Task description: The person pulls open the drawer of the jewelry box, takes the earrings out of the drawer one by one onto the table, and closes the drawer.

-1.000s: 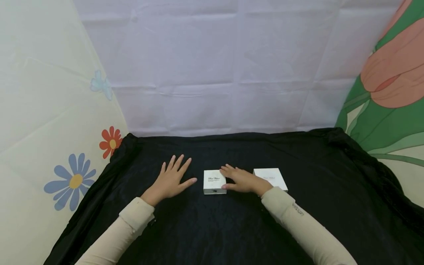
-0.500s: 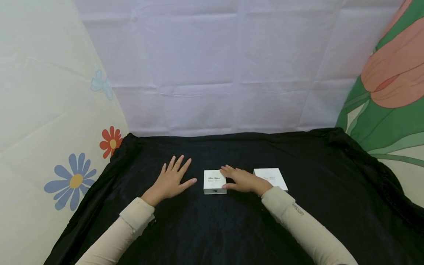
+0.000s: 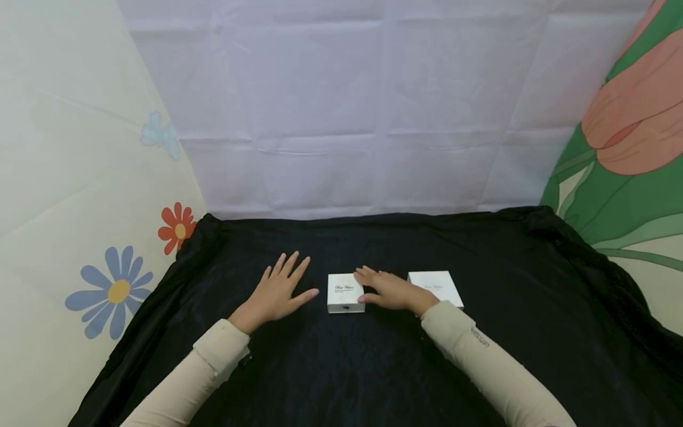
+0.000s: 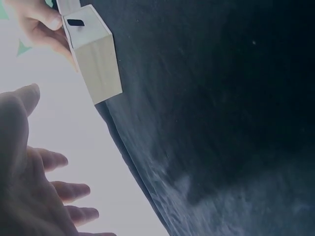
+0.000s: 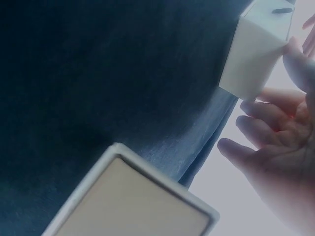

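A small white box (image 3: 344, 290) with black lettering on top stands on the black cloth in the head view. A dark slot-like mark shows on its front side. My right hand (image 3: 392, 290) lies at the box's right side, its fingers mostly straight and not wrapped round it. In the right wrist view, the thumb of the right hand (image 5: 280, 132) touches or nearly touches the box (image 5: 256, 49). My left hand (image 3: 272, 296) is spread out left of the box, apart from it and holding nothing. The left wrist view shows those spread fingers and the box (image 4: 96, 59) beyond.
A second white lettered box (image 3: 440, 286) sits to the right, partly hidden behind my right hand and wrist. In the right wrist view, a beige panel with a raised pale rim (image 5: 133, 196) shows low down. Black cloth (image 3: 331, 367) covers the table; a white sheet (image 3: 341, 118) hangs behind.
My left hand has shifted very slightly to the right and towards me. The right hand and both boxes stay in place.
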